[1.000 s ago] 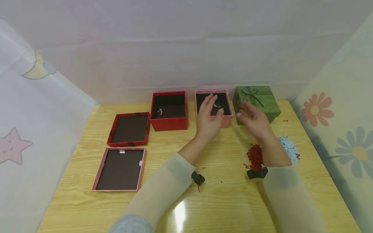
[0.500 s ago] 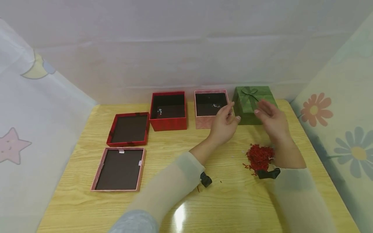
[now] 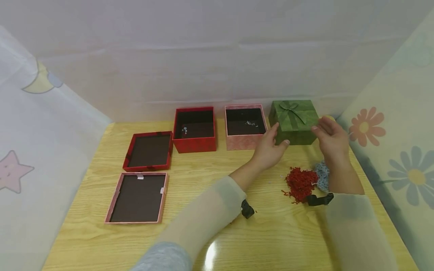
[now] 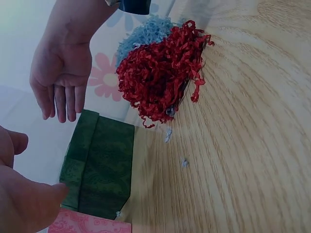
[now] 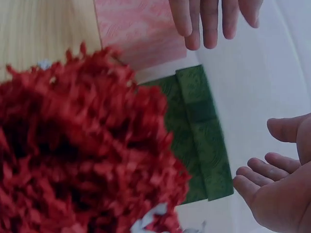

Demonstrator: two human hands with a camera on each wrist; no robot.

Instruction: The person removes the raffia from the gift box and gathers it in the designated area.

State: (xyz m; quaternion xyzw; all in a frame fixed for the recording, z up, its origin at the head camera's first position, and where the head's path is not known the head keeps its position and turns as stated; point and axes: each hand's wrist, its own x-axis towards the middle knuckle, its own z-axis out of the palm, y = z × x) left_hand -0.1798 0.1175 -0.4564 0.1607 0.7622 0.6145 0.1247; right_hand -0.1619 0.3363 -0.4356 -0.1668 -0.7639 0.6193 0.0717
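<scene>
A closed green box [image 3: 298, 128] with a ribbon bow on its lid stands at the back right. My left hand [image 3: 269, 150] is at its front left corner, fingers extended and thumb apart. On the box's right side is my right hand [image 3: 333, 143], fingers loosely extended. Neither hand grips anything; whether the fingertips touch the box I cannot tell. In the left wrist view the green box [image 4: 104, 165] lies between my left hand [image 4: 26, 196] and my right hand [image 4: 63, 73]. The right wrist view shows the green lid [image 5: 206, 136] beside my right hand [image 5: 282, 184].
Red shredded paper [image 3: 300, 184] and light blue shreds [image 3: 322, 175] lie near my right wrist. Left of the green box stand an open pink box [image 3: 244, 142] and an open red box [image 3: 194, 145]. A red lid [image 3: 168, 150] and a pink lid [image 3: 163, 199] lie at the left.
Both hands have moved right, from over the pink box and the green box's front to the two sides of the green box. The boxes and lids have stayed put.
</scene>
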